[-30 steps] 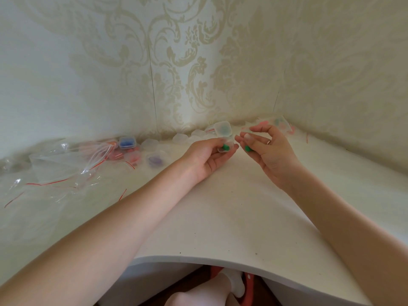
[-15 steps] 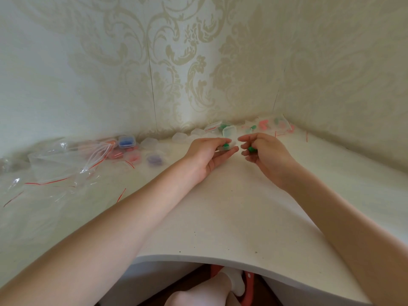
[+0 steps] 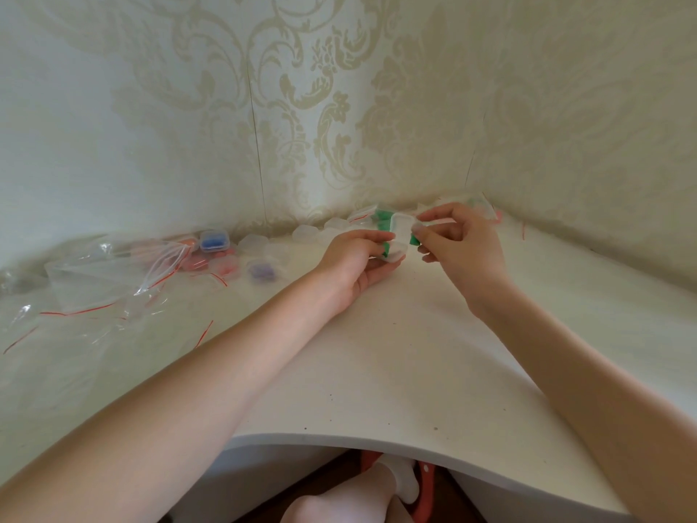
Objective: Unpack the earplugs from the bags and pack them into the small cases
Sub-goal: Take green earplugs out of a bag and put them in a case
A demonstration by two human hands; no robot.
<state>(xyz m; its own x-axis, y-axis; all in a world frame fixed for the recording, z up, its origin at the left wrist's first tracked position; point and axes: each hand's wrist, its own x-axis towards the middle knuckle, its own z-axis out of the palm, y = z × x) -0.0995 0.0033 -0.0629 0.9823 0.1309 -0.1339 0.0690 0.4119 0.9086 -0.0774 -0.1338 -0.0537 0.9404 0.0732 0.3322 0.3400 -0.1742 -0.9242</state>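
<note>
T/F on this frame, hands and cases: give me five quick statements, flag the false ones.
1. Both hands hold the small clear case. True.
2. The earplugs by that case are blue. False: the earplugs are green.
3. A closed case with blue contents sits near the wall. True.
4. The right hand lies flat on the table. False: raised, pinching the case.
5. The clear bags lie beside the right arm. False: they lie on the left hand side.

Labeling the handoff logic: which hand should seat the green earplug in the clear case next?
Right. The right hand pinches a green earplug right at the small clear case, while the left hand holds that case from below and is better kept steadying it.
</note>
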